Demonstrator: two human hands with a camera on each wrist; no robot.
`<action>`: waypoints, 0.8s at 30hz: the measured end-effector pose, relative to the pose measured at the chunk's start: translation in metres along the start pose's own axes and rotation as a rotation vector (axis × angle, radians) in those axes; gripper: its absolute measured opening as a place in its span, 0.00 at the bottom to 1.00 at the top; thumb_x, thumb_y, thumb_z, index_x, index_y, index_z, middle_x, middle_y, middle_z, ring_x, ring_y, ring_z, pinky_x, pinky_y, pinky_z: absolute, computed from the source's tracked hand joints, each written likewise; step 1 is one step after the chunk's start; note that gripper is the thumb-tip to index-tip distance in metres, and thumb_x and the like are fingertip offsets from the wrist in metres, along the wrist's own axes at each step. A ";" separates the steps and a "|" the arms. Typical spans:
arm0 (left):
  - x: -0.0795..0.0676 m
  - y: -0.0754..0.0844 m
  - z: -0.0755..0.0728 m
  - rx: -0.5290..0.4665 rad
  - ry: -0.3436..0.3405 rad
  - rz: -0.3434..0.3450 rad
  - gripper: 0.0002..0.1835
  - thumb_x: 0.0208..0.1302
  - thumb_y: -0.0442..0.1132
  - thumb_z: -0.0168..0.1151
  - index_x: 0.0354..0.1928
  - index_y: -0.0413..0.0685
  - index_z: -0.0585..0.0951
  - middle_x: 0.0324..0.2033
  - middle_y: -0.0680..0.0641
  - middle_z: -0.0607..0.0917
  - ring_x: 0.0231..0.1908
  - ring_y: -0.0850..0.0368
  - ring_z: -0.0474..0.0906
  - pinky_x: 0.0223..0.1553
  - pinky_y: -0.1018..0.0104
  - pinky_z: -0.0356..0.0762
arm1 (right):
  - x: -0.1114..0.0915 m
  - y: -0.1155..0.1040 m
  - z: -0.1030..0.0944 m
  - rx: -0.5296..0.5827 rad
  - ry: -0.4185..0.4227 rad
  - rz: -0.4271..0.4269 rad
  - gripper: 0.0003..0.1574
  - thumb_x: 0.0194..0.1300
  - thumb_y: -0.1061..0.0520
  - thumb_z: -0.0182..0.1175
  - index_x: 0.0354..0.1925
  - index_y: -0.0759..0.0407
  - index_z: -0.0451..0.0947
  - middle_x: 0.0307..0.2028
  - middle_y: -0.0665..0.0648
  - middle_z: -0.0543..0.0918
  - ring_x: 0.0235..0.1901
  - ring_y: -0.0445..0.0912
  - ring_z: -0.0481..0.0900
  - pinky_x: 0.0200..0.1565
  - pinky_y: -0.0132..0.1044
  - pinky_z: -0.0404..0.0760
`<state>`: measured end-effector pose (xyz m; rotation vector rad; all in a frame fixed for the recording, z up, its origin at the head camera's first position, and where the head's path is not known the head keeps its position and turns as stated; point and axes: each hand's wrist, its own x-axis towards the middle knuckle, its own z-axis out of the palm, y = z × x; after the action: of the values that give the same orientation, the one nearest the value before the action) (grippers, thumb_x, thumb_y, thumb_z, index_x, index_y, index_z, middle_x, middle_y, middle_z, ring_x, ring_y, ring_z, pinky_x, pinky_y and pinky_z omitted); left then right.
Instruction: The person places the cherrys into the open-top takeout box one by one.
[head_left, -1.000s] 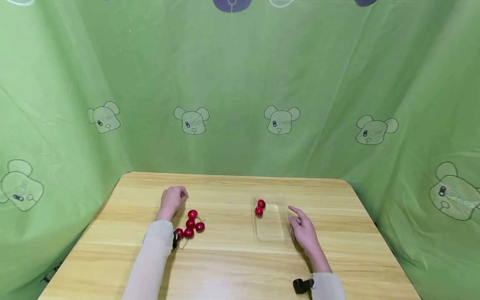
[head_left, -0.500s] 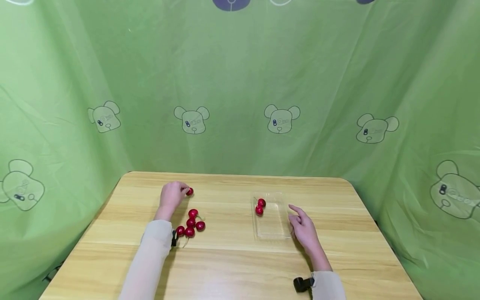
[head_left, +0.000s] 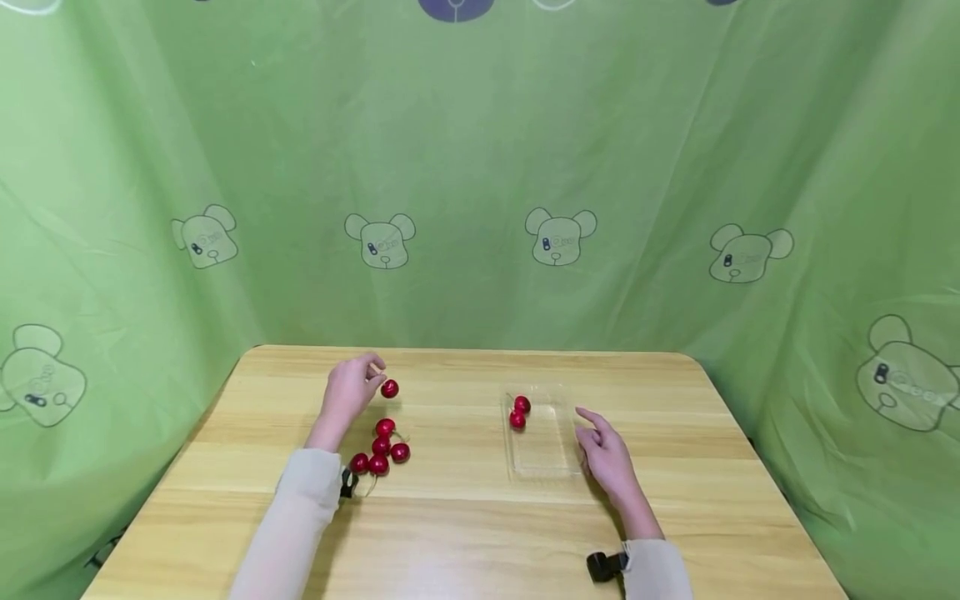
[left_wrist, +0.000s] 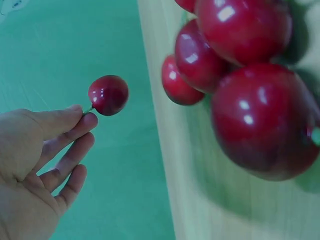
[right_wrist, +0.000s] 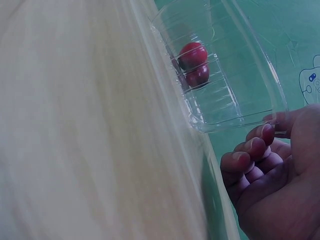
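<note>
The left hand [head_left: 348, 390] is pinching the thin green stem [left_wrist: 90, 108] of a round, glossy red cherry [left_wrist: 108, 95] above the pale wooden table [head_left: 465, 533] — probably the surest hold for light, slippery fruit. The right hand [head_left: 609, 465] is resting by a clear plastic tray [head_left: 546, 450] — gripping or not, I cannot tell.

Pale beige cloth sleeves [head_left: 288, 525] are worn with a boxy black wrist device [head_left: 600, 567], right, and small black wrist fitting [head_left: 348, 483], left
</note>
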<state>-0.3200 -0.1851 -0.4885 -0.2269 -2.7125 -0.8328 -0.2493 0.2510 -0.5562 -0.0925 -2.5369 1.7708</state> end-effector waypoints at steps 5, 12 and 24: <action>-0.003 0.010 -0.005 -0.011 -0.005 0.007 0.04 0.64 0.35 0.73 0.35 0.46 0.85 0.31 0.45 0.90 0.32 0.51 0.86 0.44 0.50 0.84 | 0.000 -0.001 0.000 -0.002 0.003 0.001 0.27 0.81 0.58 0.50 0.74 0.59 0.66 0.20 0.51 0.71 0.15 0.42 0.70 0.21 0.32 0.72; -0.009 0.016 -0.006 -0.026 0.000 0.018 0.07 0.64 0.38 0.74 0.29 0.47 0.85 0.26 0.48 0.89 0.26 0.57 0.82 0.37 0.57 0.83 | 0.000 0.001 0.001 0.004 0.004 0.003 0.27 0.81 0.57 0.51 0.74 0.58 0.66 0.20 0.52 0.71 0.15 0.41 0.70 0.22 0.32 0.72; -0.012 0.026 -0.003 -0.054 0.002 0.038 0.05 0.68 0.40 0.70 0.37 0.47 0.90 0.34 0.47 0.92 0.35 0.52 0.87 0.42 0.54 0.86 | 0.000 0.000 0.000 -0.007 0.006 -0.003 0.28 0.81 0.57 0.51 0.74 0.60 0.66 0.21 0.53 0.72 0.15 0.41 0.70 0.21 0.31 0.72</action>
<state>-0.3025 -0.1662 -0.4766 -0.2883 -2.6781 -0.8954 -0.2494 0.2511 -0.5564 -0.0943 -2.5382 1.7582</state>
